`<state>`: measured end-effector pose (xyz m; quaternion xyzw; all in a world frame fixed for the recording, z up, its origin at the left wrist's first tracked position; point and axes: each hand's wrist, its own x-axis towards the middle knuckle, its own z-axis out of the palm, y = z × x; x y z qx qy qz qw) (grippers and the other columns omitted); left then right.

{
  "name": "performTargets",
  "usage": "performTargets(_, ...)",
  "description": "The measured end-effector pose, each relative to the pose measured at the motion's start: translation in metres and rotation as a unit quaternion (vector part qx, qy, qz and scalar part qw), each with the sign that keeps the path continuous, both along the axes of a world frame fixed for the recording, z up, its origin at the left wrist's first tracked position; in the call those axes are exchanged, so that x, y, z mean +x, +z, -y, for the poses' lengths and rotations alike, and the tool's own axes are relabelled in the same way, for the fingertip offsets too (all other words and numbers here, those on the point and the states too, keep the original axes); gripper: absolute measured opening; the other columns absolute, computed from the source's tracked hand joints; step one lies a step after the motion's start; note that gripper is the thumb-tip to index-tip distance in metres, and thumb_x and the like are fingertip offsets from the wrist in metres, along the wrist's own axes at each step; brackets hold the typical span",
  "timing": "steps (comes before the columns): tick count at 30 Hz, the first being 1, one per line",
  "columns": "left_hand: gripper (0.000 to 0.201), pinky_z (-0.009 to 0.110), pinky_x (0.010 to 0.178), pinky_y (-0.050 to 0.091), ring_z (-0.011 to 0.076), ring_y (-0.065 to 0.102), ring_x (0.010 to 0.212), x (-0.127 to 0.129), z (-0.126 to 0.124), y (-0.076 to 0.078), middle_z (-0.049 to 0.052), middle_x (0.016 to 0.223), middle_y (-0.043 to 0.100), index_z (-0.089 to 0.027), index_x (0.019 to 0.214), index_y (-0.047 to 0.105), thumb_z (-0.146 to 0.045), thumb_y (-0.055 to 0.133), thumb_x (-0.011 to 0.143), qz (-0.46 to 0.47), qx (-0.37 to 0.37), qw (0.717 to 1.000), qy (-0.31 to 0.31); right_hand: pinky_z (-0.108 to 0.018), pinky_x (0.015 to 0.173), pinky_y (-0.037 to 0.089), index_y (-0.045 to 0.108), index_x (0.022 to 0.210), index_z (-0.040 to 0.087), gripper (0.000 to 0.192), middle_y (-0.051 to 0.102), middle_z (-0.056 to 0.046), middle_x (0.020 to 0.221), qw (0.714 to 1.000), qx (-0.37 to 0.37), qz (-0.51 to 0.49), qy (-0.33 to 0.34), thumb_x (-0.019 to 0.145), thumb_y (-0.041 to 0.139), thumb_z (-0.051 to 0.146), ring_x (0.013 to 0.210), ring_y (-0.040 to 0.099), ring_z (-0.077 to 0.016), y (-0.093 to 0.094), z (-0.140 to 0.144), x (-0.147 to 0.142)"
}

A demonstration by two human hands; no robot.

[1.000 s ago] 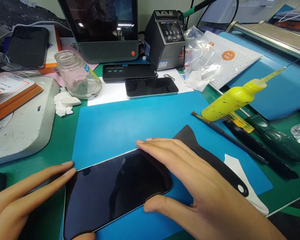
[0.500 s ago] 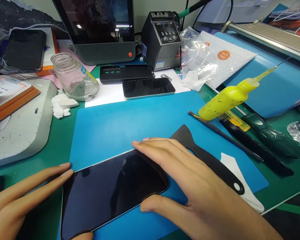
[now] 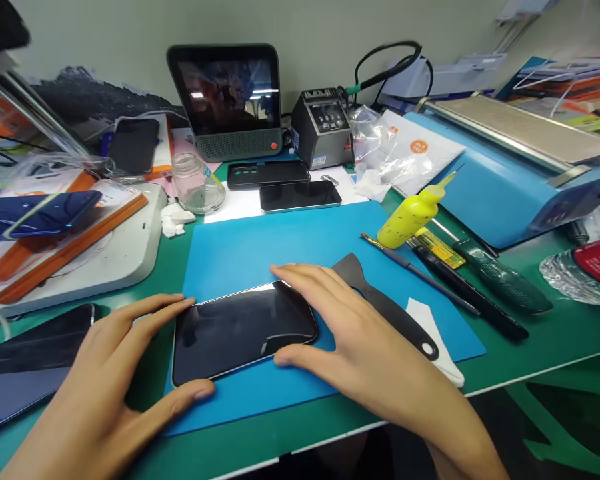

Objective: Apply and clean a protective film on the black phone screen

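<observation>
phone (image 3: 243, 331) — flat on blue mat (image 3: 280, 247) | between both hands — touching

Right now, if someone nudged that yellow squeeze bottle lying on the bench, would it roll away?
The yellow squeeze bottle lies tilted on its round side, so it would probably roll a little. The screwdrivers beside it would likely stop it. It looks like soft plastic, so probably light and squashy.

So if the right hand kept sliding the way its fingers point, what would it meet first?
Probably bare blue mat: the right hand points up-left along the phone edge. Beyond lie white wipes and a glass jar; depth is unclear.
</observation>
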<state>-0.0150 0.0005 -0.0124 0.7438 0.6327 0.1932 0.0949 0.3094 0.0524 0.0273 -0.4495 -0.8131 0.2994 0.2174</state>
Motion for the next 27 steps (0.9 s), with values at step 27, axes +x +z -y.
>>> performTargets(27, 0.08, 0.06, 0.129, 0.046, 0.0377, 0.061, 0.154, 0.025, 0.004, 0.018, 0.012, 0.152, 0.07, -0.036, 0.152, 0.046, -0.057, 0.085, 0.086, 0.217, -0.039, 0.975, 0.02, -0.049, 0.129, 0.046, 0.077, 0.141, 0.028, 0.054, 0.077, -0.007, 0.152, 0.981, -0.038, -0.174, -0.072, 0.117, 0.039, 0.058, 0.146, 0.067, -0.0311, 0.0, 0.003, 0.001)
